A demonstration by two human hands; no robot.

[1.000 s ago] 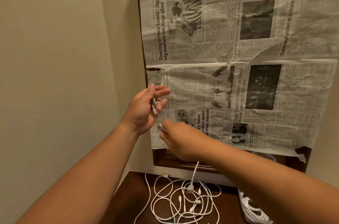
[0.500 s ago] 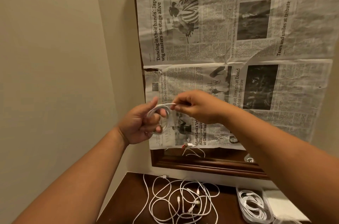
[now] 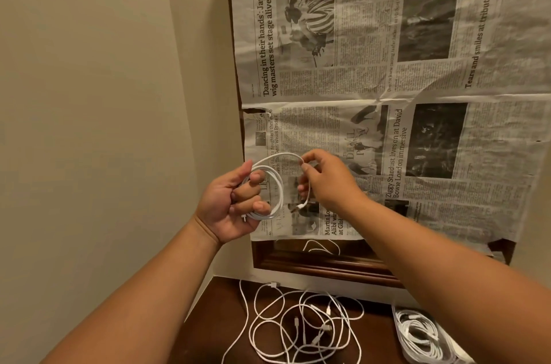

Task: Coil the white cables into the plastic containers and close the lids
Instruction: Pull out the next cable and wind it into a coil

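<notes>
My left hand (image 3: 235,202) holds a coiled white cable (image 3: 275,187) with its fingers curled through the loops, raised in front of the newspaper-covered wall. My right hand (image 3: 323,179) pinches the free end of that same cable at the top of the coil, and the plug dangles below its fingers. Several loose white cables (image 3: 301,325) lie tangled on the dark wooden table (image 3: 214,334) below. A clear plastic container (image 3: 423,337) with coiled white cable inside sits at the lower right, partly cut off by the frame edge.
Newspaper sheets (image 3: 387,80) cover a dark wooden frame (image 3: 322,265) on the wall ahead. A plain beige wall (image 3: 89,125) closes the left side, meeting the table's corner.
The coil in my left hand has grown by more loops. My right hand swung from below my left hand up to the top of the coil, drawing the cable's tail off the table.
</notes>
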